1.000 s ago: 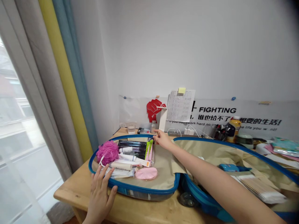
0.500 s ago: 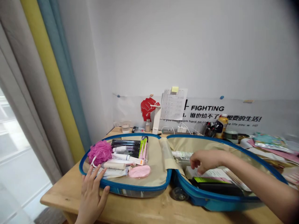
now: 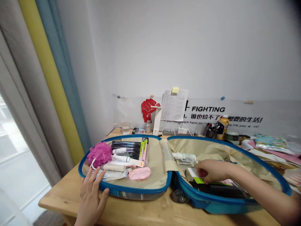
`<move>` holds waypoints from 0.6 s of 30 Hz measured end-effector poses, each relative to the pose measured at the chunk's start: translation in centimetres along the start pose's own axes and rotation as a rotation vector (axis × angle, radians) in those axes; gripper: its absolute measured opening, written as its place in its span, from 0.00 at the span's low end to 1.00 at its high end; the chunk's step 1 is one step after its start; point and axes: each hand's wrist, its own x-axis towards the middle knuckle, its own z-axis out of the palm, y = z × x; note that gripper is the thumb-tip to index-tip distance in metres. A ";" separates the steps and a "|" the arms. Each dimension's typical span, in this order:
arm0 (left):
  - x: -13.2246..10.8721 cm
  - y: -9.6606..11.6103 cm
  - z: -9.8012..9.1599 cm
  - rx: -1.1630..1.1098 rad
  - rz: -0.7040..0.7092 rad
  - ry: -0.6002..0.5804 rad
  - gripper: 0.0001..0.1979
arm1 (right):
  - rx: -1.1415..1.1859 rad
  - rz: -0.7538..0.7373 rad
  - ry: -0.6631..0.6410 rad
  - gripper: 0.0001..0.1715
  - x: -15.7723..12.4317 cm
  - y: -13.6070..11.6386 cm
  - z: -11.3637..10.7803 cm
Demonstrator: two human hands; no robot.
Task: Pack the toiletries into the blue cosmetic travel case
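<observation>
An open blue suitcase [image 3: 131,188] lies on the wooden table with both beige-lined halves facing up. My left hand [image 3: 92,190], fingers spread, rests on the near rim of the left half. Beside its fingertips are a pink mesh bath puff [image 3: 100,153], a cream tube [image 3: 114,167] and a pink oval pouch [image 3: 139,173]. My right hand [image 3: 213,171] is inside the right half, fingers curled down over a white box [image 3: 191,173] and a black item with a green strip [image 3: 218,190]. What its fingertips grip is hidden. A white bottle [image 3: 184,156] lies just left of it.
Packs of black-handled items [image 3: 127,145] fill the back of the left half. Behind the suitcase stand a glass jar [image 3: 148,126], a white lamp [image 3: 157,121] and a yellow-labelled bottle [image 3: 222,127]. Papers and packets [image 3: 274,144] crowd the right side.
My right hand has moved right and lower, from beside the white bottle to over the white box and the green-striped item. My left hand stays on the rim.
</observation>
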 end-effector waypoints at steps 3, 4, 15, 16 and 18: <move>0.2 0.2 -0.1 -0.002 0.009 0.014 0.27 | -0.005 0.010 0.018 0.11 0.3 0.3 0.2; 0.3 0.3 -0.2 -0.002 0.010 0.018 0.26 | -0.007 0.012 0.029 0.10 0.4 0.3 0.3; 0.0 0.0 0.0 0.018 0.005 0.009 0.26 | 0.070 -0.094 0.242 0.06 0.1 -0.7 -3.0; 0.0 0.0 0.1 0.017 -0.001 0.008 0.26 | 0.084 -0.101 0.288 0.06 0.2 -0.9 -4.0; 0.0 0.0 0.1 0.013 -0.006 0.008 0.26 | 0.139 -0.122 0.393 0.06 0.6 -1.6 -6.2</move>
